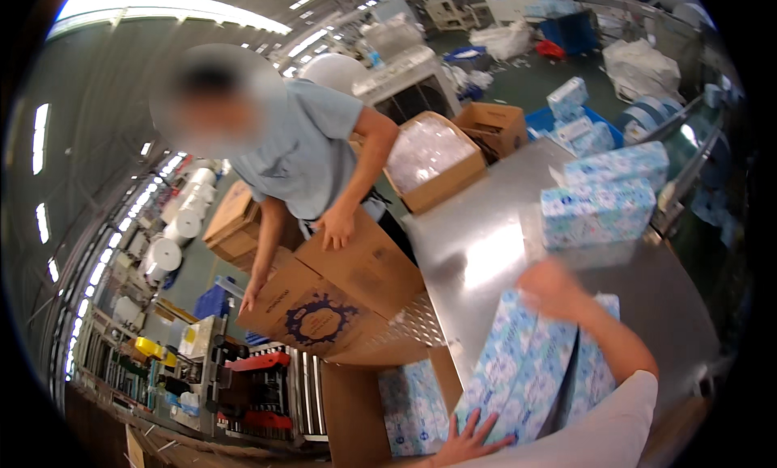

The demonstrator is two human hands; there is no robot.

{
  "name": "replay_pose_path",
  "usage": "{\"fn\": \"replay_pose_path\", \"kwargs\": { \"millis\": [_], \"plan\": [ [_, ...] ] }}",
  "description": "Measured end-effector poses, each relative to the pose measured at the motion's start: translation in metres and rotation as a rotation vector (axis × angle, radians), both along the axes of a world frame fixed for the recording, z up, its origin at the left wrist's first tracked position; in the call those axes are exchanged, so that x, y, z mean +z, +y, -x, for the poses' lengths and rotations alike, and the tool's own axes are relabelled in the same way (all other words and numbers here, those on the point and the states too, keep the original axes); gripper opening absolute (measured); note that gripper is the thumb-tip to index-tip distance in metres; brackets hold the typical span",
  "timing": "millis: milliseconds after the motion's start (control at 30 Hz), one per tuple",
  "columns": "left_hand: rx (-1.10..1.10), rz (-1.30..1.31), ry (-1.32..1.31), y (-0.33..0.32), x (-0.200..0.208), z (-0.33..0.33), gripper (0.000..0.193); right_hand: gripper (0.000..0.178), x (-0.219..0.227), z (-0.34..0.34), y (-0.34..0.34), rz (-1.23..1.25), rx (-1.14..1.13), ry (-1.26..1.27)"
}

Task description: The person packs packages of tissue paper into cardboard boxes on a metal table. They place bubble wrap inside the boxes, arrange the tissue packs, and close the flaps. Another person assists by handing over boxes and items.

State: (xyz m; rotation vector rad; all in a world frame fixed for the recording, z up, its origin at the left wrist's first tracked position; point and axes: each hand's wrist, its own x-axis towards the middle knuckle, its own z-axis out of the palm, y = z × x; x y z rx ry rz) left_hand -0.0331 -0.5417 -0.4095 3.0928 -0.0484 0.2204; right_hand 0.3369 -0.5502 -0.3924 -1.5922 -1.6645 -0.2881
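Currently, the steel bench is the reference: smooth, flat metal with a bright glare patch. On its near part, slanting: film-wrapped packs, long and boxy with softened edges, glossy blue-and-white floral print. Left hand: grip wide, fingers splayed against the packs' near end, closed round nothing. Right hand: motion-blurred at their far end; cannot tell how far this grip is closed or whether it has hold of film. On the bench's far right part, two similar oblong packs side by side. Left of the bench, an open carton, matt brown cardboard, straight-walled, floral packs inside. Also left of the bench, farther off, a co-worker with both hands on a creased, printed cardboard box.
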Motion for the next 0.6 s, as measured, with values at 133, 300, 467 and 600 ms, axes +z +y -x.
{"fn": "replay_pose_path", "kwargs": {
  "millis": [133,300,467,600],
  "plan": [
    [-0.115,0.321,0.006,0.037,-0.006,-0.022,0.058,0.04,-0.078,-0.041,-0.171,-0.329,-0.91,0.883],
    [0.416,1.447,-0.155,0.141,-0.082,-0.094,0.063,0.051,-0.125,0.125,-0.211,-0.261,-0.498,1.926],
    [0.361,2.327,0.486,0.097,-0.061,-0.091,0.096,0.048,-0.086,0.165,-0.173,-0.185,-0.383,2.202],
    [0.273,2.264,0.38,0.1,-0.069,-0.049,0.095,0.047,-0.071,0.162,-0.147,-0.38,-0.25,2.082]
  ]
}}
